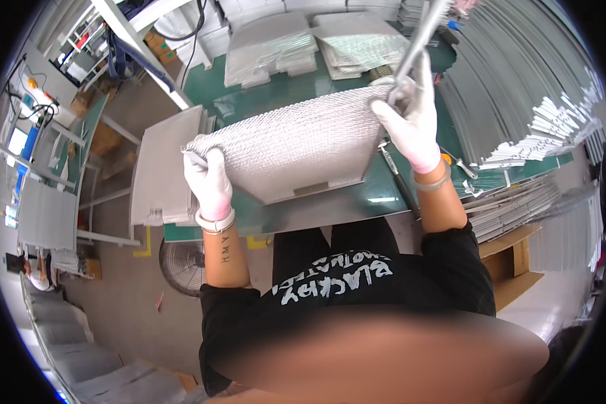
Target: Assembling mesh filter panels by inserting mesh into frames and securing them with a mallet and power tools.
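Observation:
A silver mesh panel (pixel 303 145) with a ribbed, honeycomb-like face is held tilted above the green table (pixel 283 219). My left hand (pixel 209 182), in a white glove, grips its left corner, thumb on the near side. At the upper right corner my gloved right hand (pixel 411 121) is closed round the panel's edge and a long grey metal strip (pixel 427 30), which slants up past the fingers. A small plate or tab (pixel 311 190) shows at the panel's lower edge. On the table below my right hand lies a tool with a black handle (pixel 402 185).
Stacked mesh panels (pixel 269 47) stand at the back; another stack of flat grey sheets (pixel 165 165) is at the left. Many long metal strips (pixel 518 87) are piled at the right. An open cardboard box (pixel 512 259) and a round floor fan (pixel 183 266) stand below table height.

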Tool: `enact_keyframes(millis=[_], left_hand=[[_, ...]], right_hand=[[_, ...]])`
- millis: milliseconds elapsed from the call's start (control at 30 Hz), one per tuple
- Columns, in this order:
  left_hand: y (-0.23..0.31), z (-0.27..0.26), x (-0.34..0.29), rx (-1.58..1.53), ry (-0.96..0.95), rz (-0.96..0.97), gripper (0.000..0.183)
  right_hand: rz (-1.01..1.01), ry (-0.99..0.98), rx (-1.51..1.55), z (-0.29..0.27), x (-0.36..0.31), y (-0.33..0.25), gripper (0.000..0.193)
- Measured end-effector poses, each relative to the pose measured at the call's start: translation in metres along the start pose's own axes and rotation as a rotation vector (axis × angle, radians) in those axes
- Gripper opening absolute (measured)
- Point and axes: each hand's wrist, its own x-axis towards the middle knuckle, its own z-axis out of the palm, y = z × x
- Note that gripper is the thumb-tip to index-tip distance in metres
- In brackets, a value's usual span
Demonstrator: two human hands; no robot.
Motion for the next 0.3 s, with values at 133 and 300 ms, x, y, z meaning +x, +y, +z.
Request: enact_keyframes(millis=[133,300], left_hand=[[0.002,-0.006,-0.001,-0.014,0.023,-0.079,0.027],[0.003,-0.003,0.0,-0.073,-0.014,-0.055,0.038]], right_hand=[[-0.044,-0.392,-0.264,-0.026,0.028,-0.026,0.074],[-0.216,-0.708,-0.208,-0.031,0.06,-0.042,0.039]])
